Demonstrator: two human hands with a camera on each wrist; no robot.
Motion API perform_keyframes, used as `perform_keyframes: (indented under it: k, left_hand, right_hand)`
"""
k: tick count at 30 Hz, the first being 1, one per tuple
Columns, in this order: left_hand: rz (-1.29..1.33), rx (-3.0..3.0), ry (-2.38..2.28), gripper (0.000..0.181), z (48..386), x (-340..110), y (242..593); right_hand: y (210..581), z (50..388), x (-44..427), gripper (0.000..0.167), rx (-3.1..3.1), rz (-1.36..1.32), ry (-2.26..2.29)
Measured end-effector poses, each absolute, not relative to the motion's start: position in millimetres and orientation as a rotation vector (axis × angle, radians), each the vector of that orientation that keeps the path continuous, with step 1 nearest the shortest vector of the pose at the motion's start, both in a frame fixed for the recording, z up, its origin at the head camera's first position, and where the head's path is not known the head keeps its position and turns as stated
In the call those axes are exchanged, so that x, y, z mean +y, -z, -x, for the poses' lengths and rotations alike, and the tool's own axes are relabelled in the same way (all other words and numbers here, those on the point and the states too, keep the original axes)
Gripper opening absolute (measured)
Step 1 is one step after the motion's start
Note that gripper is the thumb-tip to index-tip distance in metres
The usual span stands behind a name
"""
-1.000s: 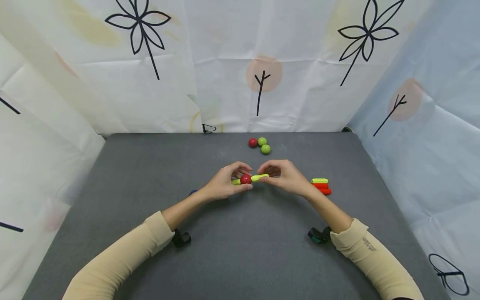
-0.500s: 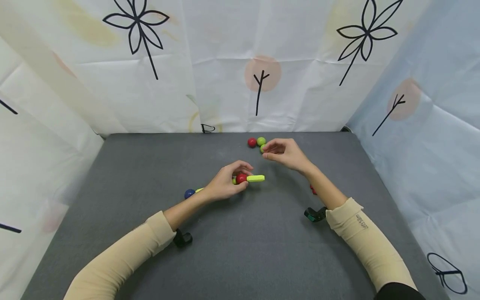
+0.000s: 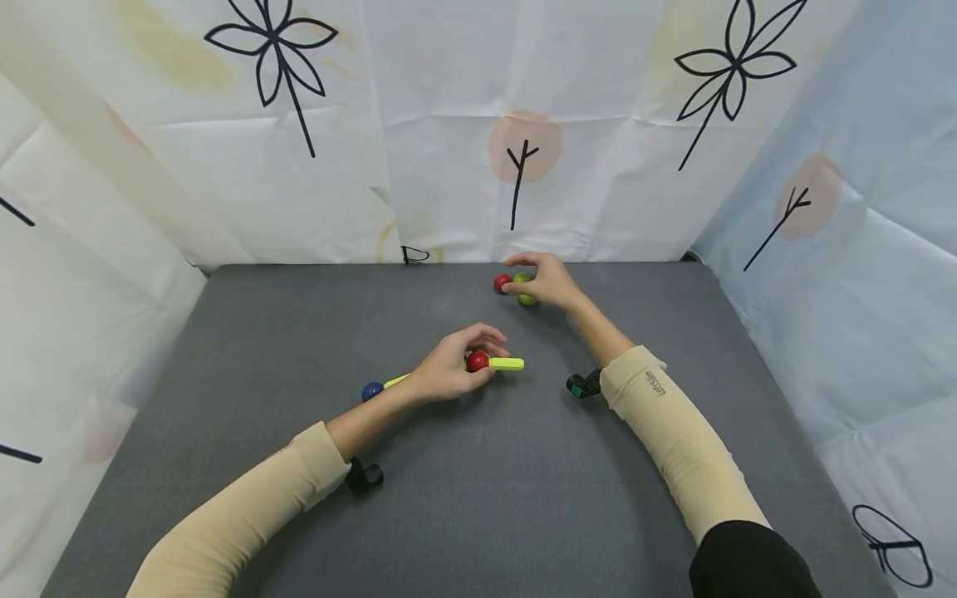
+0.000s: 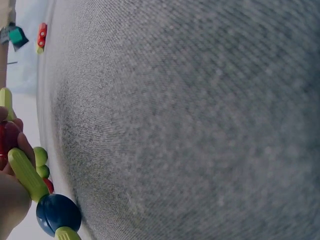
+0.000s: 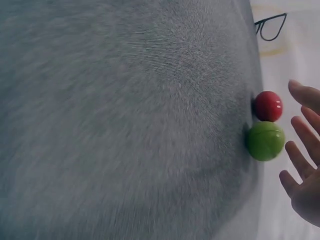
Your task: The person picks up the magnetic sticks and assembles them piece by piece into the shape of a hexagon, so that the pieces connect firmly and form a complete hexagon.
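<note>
My left hand (image 3: 454, 365) grips a built piece near the middle of the table, its fingers and thumb around a red ball (image 3: 477, 360). From that ball a yellow-green stick (image 3: 507, 364) juts to the right. Another yellow-green stick (image 4: 27, 172) runs the other way, past the wrist, to a blue ball (image 4: 58, 215). At the back my right hand (image 3: 549, 282) reaches over loose balls with thumb and fingers spread apart. A red ball (image 5: 268, 106) and a green ball (image 5: 265, 141) lie close to its fingertips; a second green ball (image 3: 522, 276) is partly covered by the hand.
Red sticks (image 4: 42, 35) with a yellow-green one lie on the table's right side, hidden behind the right sleeve in the head view. The grey table (image 3: 449, 515) ends at a hanging white cloth (image 3: 449, 191) behind the balls.
My right hand has let go of the yellow-green stick and moved back to the loose balls. My left hand keeps holding the built piece, and its blue ball has come into sight.
</note>
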State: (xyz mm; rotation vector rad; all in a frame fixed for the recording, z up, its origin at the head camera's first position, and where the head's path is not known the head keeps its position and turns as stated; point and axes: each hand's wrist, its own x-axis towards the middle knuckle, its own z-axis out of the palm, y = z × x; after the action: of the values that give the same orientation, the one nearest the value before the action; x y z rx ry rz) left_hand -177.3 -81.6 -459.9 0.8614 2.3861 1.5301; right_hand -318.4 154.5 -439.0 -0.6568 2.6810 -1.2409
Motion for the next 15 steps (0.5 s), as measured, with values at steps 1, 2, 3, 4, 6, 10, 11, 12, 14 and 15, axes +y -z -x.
perform_keyframes:
  k: [1, 2, 3, 4, 6, 10, 11, 12, 14, 15]
  left_hand:
    - [-0.865, 2.390, -1.529, 0.045, 177.3, -81.5, 460.4]
    - [-0.868, 2.391, -1.527, 0.045, 177.3, -81.4, 460.6]
    - [-0.869, 2.392, -1.526, 0.046, 177.2, -81.2, 460.7]
    - [-0.870, 2.391, -1.524, 0.046, 177.2, -81.1, 460.8]
    - [-0.867, 2.390, -1.520, 0.047, 176.9, -80.9, 460.5]
    - [-0.859, 2.389, -1.517, 0.047, 175.5, -81.2, 459.7]
    - [-0.859, 2.391, -1.519, 0.047, 175.1, -81.4, 459.7]
    - [-0.857, 2.395, -1.520, 0.047, 174.6, -81.7, 459.7]
    - [-0.861, 2.399, -1.521, 0.047, 174.5, -80.4, 459.9]
    - [-0.863, 2.401, -1.521, 0.047, 174.4, -79.8, 459.8]
  right_hand:
    - [440.6, 321.2, 152.3, 0.052, 2.683, 0.655, 1.224]
    - [442.0, 323.4, 150.2, 0.053, 2.686, 0.650, 1.208]
    - [443.5, 325.3, 148.3, 0.053, 2.692, 0.645, 1.192]
    - [444.9, 326.7, 146.7, 0.054, 2.700, 0.635, 1.176]
    - [447.5, 328.3, 144.5, 0.052, 2.709, 0.610, 1.159]
    - [452.6, 330.4, 142.1, 0.049, 2.731, 0.573, 1.112]
    - [453.8, 330.7, 141.4, 0.048, 2.735, 0.568, 1.105]
    - [454.8, 330.9, 140.5, 0.047, 2.740, 0.567, 1.098]
    - [455.8, 330.3, 140.9, 0.046, 2.753, 0.562, 1.089]
    - [455.8, 329.6, 141.1, 0.047, 2.757, 0.560, 1.090]
